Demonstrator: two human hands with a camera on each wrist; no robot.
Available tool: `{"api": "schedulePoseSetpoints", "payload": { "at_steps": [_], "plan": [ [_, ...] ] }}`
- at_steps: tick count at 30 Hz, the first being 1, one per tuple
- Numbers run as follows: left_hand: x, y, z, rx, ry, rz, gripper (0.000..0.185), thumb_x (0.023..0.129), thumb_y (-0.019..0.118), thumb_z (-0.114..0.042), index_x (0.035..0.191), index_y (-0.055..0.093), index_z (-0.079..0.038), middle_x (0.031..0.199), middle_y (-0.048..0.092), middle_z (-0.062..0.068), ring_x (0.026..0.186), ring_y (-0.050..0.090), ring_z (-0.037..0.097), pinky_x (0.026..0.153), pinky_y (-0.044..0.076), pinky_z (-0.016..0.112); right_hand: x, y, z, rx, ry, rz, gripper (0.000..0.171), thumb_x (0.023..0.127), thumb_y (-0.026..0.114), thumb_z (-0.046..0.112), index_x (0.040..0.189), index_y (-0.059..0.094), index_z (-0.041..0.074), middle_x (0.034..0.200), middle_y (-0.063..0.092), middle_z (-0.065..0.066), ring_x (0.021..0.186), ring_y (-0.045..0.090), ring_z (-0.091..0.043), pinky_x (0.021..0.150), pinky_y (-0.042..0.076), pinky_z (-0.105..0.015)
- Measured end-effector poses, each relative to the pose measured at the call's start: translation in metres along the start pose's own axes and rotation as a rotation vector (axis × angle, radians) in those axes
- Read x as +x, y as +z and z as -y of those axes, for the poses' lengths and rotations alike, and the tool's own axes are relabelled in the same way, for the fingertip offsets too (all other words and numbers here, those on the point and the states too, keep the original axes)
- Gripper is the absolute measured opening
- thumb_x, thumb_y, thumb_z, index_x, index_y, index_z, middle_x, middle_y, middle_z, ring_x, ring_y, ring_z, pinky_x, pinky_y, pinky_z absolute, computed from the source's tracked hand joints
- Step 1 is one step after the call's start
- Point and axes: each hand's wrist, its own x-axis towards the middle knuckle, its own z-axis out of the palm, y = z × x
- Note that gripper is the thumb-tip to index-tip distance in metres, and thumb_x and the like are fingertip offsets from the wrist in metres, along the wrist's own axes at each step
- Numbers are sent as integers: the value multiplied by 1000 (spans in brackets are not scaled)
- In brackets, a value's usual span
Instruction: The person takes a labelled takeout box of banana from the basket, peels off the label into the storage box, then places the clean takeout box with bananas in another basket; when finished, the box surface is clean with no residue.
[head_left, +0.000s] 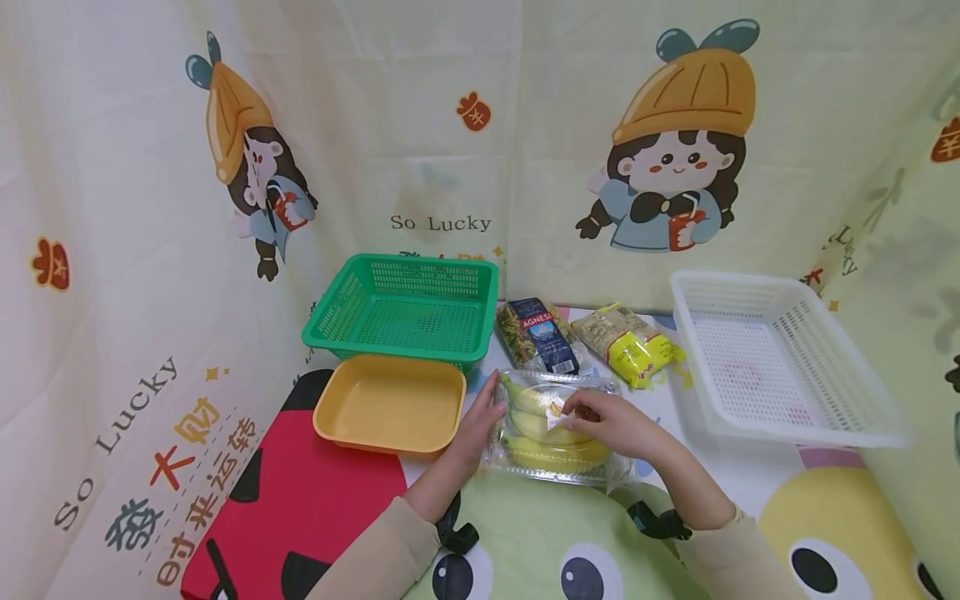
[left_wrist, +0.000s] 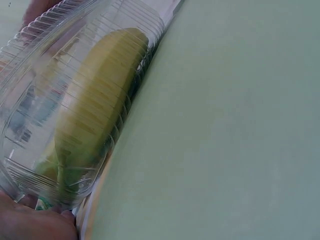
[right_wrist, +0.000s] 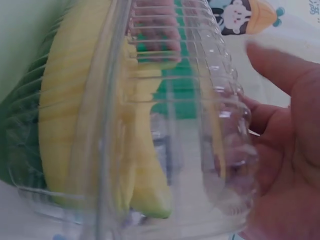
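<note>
A clear plastic box of bananas (head_left: 558, 454) lies on the table, with a banana (left_wrist: 100, 95) large inside it in the left wrist view. My left hand (head_left: 472, 429) holds the box by its left end, thumb at the rim and fingers along the side. On the lid sits a small white label with a banana picture (head_left: 554, 413). From above, my right hand (head_left: 611, 423) touches the label's right edge with bent fingertips. In the right wrist view that hand's thumb (right_wrist: 272, 67) stands apart from its fingers, which reach the clear lid.
Behind the box lie a bag of Agnesi pasta (head_left: 542, 333) and a yellow-and-clear food bag (head_left: 630, 342). A green basket (head_left: 318, 333) and an orange tub (head_left: 390, 446) stand to the left, a white basket (head_left: 817, 429) to the right. Printed curtains (head_left: 450, 50) hang around the table.
</note>
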Motion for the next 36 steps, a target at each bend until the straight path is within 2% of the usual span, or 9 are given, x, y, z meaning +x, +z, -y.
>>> {"api": "schedulePoseSetpoints", "payload": {
  "at_steps": [4, 7, 11, 15, 20, 25, 28, 32, 36],
  "plan": [
    [1, 0, 2, -2, 1, 0, 68, 103, 45, -28, 160, 10, -21, 168, 4, 1, 155, -1, 21, 126, 4, 46, 2, -1, -2, -53, -52, 8, 40, 86, 77, 29, 122, 64, 19, 85, 55, 1, 74, 47, -11, 65, 43, -24],
    [1, 0, 2, -2, -3, -3, 68, 103, 45, -28, 160, 11, -21, 168, 5, 0, 155, -1, 21, 126, 4, 46, 3, -1, -3, -93, -55, -6, 45, 85, 77, 19, 128, 64, 20, 87, 56, 1, 76, 47, -11, 66, 44, -23],
    [1, -1, 2, 1, -21, -13, 66, 103, 46, -28, 160, 12, -24, 168, 7, -3, 155, 1, 17, 126, 6, 43, 4, 1, -1, -101, -19, -32, 35, 88, 72, 14, 121, 70, 23, 85, 55, 5, 79, 48, -12, 66, 44, -24],
    [1, -2, 1, -9, -31, -2, 66, 104, 44, -25, 160, 10, -22, 168, 5, -2, 155, 0, 18, 126, 5, 43, 6, 2, -1, -96, 11, -76, 22, 91, 69, 17, 112, 74, 22, 83, 57, 7, 78, 48, -12, 64, 43, -24],
    [-3, 0, -11, -17, -33, 19, 67, 104, 43, -21, 161, 9, -17, 168, 3, 3, 155, -2, 22, 126, 3, 47, 9, 3, -5, -81, 22, -113, 11, 93, 68, 20, 100, 76, 20, 83, 64, 8, 74, 50, -9, 64, 44, -24],
    [-12, 4, -26, -6, -21, 21, 66, 103, 43, -21, 160, 11, -16, 168, 5, 5, 155, -2, 25, 125, 3, 50, 10, 2, -6, 19, 68, -94, 10, 94, 67, 22, 97, 76, 22, 78, 66, 3, 60, 49, -9, 55, 44, -26],
    [-13, 4, -28, -6, -25, 25, 66, 103, 44, -22, 160, 11, -17, 168, 5, 4, 155, -2, 24, 125, 3, 49, 10, 1, -6, 103, 112, -79, 11, 95, 66, 25, 97, 75, 20, 74, 64, -3, 51, 47, -10, 47, 41, -26],
    [-13, 4, -28, -4, -34, 34, 67, 104, 44, -23, 161, 10, -17, 168, 3, 3, 155, -2, 22, 125, 4, 47, 8, 0, -6, 201, 165, -75, 14, 95, 66, 29, 98, 74, 18, 76, 68, -5, 53, 51, -13, 47, 43, -27],
    [-13, 4, -28, -6, -35, 36, 66, 104, 42, -23, 161, 8, -17, 168, 2, 3, 155, -3, 22, 126, 4, 46, 8, -2, -6, 273, 179, -68, 18, 95, 66, 30, 103, 75, 16, 84, 73, -4, 58, 58, -17, 53, 51, -31]
  ]
}}
